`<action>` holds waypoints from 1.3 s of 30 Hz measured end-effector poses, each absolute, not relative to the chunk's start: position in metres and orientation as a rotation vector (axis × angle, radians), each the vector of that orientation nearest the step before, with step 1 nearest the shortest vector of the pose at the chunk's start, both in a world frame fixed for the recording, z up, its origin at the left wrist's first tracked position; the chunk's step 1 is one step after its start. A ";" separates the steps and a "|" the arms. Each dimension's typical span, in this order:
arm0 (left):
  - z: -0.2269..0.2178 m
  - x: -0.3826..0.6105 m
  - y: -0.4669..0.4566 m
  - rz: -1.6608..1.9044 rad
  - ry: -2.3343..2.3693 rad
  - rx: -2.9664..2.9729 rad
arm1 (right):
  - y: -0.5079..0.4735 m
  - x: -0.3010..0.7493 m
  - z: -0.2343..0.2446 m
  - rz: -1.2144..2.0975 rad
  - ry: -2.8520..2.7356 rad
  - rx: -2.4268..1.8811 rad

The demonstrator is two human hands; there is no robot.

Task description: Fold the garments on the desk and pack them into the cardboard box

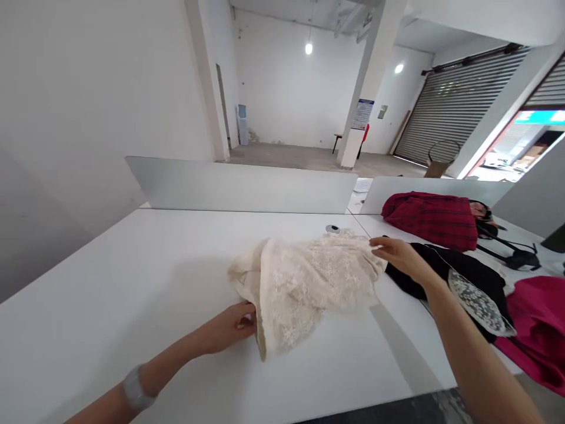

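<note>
A cream lace garment (304, 288) lies bunched on the white table (110, 294), its gathered folds lifted slightly off the surface. My left hand (233, 327) grips the near edge of the fabric, with the fingers curled into a fold. My right hand (397, 256) pinches the far edge of the lace between its fingertips. A silver-grey wrist band (138, 388) circles my left wrist. Under my right forearm lies a black garment (459, 277) with a patterned lace panel (479, 303).
A red plaid garment (428, 221), a magenta garment (536, 330) and black straps (514, 257) lie on the table's right side. Low grey divider panels (238, 185) stand along the far edge. A round grommet (332, 228) is set into the tabletop.
</note>
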State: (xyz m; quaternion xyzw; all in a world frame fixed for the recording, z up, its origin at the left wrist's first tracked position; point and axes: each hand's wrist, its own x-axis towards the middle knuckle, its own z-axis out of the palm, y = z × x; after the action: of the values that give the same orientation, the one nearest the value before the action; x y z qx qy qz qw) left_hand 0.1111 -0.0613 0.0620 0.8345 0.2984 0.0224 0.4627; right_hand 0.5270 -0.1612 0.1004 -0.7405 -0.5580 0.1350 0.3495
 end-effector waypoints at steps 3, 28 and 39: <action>0.068 0.060 -0.064 -0.066 0.673 1.987 | -0.148 0.455 0.094 0.526 -1.595 -1.791; 0.048 0.058 0.001 0.619 1.288 2.054 | -0.172 0.405 0.090 0.271 -1.488 -1.801; 0.077 0.061 -0.009 0.496 1.169 1.832 | -0.244 0.500 0.171 -0.613 -1.479 -2.204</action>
State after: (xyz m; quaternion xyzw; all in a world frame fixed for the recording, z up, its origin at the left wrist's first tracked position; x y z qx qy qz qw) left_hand 0.0611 -0.0086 0.0769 0.7377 0.4707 0.1998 0.4408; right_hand 0.4999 -0.2436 0.1710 -0.7915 -0.5312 -0.2202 0.2072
